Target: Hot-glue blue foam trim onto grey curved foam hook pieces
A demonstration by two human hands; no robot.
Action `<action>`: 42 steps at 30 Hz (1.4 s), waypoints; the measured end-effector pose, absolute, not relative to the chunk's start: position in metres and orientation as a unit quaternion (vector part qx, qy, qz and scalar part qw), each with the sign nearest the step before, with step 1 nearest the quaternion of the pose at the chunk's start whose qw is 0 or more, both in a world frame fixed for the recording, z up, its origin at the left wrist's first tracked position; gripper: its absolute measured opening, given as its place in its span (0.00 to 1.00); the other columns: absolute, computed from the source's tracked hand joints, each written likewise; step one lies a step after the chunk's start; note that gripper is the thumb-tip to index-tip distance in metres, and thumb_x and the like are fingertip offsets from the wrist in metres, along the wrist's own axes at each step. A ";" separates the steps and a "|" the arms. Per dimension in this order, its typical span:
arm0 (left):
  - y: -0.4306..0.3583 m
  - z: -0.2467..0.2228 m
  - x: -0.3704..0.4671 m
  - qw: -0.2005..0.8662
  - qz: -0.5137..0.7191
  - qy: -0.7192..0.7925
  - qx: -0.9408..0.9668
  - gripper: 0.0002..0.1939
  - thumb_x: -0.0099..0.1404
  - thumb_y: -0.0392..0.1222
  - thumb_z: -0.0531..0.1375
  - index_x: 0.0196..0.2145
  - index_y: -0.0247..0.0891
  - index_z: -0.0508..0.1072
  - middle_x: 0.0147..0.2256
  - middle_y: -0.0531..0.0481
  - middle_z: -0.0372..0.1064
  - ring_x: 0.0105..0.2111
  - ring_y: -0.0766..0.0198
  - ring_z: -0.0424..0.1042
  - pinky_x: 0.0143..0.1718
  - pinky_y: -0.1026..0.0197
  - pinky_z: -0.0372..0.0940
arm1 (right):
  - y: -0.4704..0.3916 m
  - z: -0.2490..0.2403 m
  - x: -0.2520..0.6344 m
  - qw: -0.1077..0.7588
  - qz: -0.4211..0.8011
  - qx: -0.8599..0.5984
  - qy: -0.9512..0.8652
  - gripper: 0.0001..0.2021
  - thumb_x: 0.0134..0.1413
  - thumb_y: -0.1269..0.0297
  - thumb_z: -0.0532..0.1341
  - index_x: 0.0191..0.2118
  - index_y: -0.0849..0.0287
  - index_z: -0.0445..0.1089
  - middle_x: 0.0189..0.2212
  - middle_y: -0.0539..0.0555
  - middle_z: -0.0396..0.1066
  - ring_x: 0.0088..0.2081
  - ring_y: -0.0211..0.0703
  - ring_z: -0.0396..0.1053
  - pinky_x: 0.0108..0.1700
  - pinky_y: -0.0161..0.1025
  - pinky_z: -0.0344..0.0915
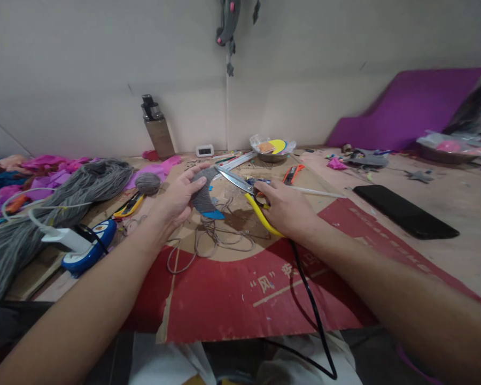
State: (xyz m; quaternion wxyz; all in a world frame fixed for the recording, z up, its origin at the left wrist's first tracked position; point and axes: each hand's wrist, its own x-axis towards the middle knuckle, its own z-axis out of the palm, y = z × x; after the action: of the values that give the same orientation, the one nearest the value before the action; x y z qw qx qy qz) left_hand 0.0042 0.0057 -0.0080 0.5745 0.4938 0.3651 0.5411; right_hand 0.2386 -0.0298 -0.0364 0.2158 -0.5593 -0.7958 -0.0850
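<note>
Between the thumb and fingers of my left hand (182, 195) is a curved, crescent-like piece wrapped in grey yarn (203, 193), with a bare blue tip at its lower end. My right hand (282, 206) is closed on metal scissors (236, 181) with a yellow and black handle. The blades point left, and their tips are at the upper right edge of the grey piece. Loose grey yarn (214, 240) lies in loops on the cardboard below the piece. A small ball of grey yarn (147, 183) sits left of my left hand.
Red and brown cardboard (232, 299) covers the table's middle. A yarn skein (100, 184), yellow cutter (130, 206) and blue power strip (90, 248) are left. Behind are an orange cutter (292, 175) and bowl (272, 156). A black phone (404, 211) lies right; a black cable (315, 307) hangs in front.
</note>
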 end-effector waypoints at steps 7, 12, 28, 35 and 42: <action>0.007 -0.010 0.004 0.568 0.548 0.363 0.495 0.19 0.57 0.29 0.62 0.47 0.37 0.73 0.43 0.46 0.76 0.34 0.66 0.75 0.37 0.64 0.72 | -0.025 -0.037 0.241 0.273 -0.012 -0.552 -0.788 0.12 0.57 0.65 0.56 0.46 0.57 0.70 0.36 0.57 0.74 0.36 0.47 0.69 0.37 0.39 0.60; 0.010 -0.012 0.004 0.559 0.567 0.399 0.455 0.15 0.58 0.28 0.60 0.45 0.34 0.73 0.39 0.46 0.77 0.33 0.65 0.76 0.35 0.64 0.72 | -0.017 -0.042 0.244 0.308 0.017 -0.539 -0.784 0.13 0.57 0.62 0.58 0.46 0.58 0.69 0.38 0.59 0.73 0.38 0.48 0.69 0.40 0.42 0.63; 0.011 -0.010 0.004 0.621 0.535 0.403 0.407 0.14 0.67 0.30 0.51 0.43 0.29 0.74 0.35 0.41 0.78 0.30 0.63 0.76 0.33 0.62 0.72 | -0.032 -0.041 0.234 0.198 -0.077 -0.536 -0.817 0.21 0.58 0.58 0.58 0.56 0.54 0.64 0.44 0.60 0.65 0.42 0.49 0.67 0.40 0.40 0.62; 0.008 -0.008 0.003 0.665 0.515 0.357 0.406 0.21 0.61 0.26 0.52 0.51 0.25 0.71 0.40 0.38 0.78 0.39 0.59 0.78 0.41 0.61 0.73 | -0.029 -0.045 0.234 0.194 -0.094 -0.534 -0.817 0.19 0.58 0.57 0.58 0.54 0.56 0.66 0.43 0.60 0.64 0.42 0.49 0.67 0.39 0.40 0.61; 0.010 -0.009 -0.002 0.659 0.518 0.334 0.431 0.34 0.47 0.19 0.51 0.53 0.28 0.68 0.45 0.38 0.76 0.48 0.57 0.76 0.48 0.58 0.72 | -0.028 -0.044 0.235 0.217 -0.069 -0.534 -0.814 0.20 0.58 0.56 0.59 0.54 0.54 0.65 0.43 0.59 0.64 0.42 0.49 0.67 0.39 0.40 0.62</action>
State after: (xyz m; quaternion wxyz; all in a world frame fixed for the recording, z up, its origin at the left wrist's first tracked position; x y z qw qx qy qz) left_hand -0.0017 0.0095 -0.0091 0.6585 0.4314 0.3344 0.5181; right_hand 0.2353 -0.0279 -0.0441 0.2174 -0.5341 -0.8141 -0.0690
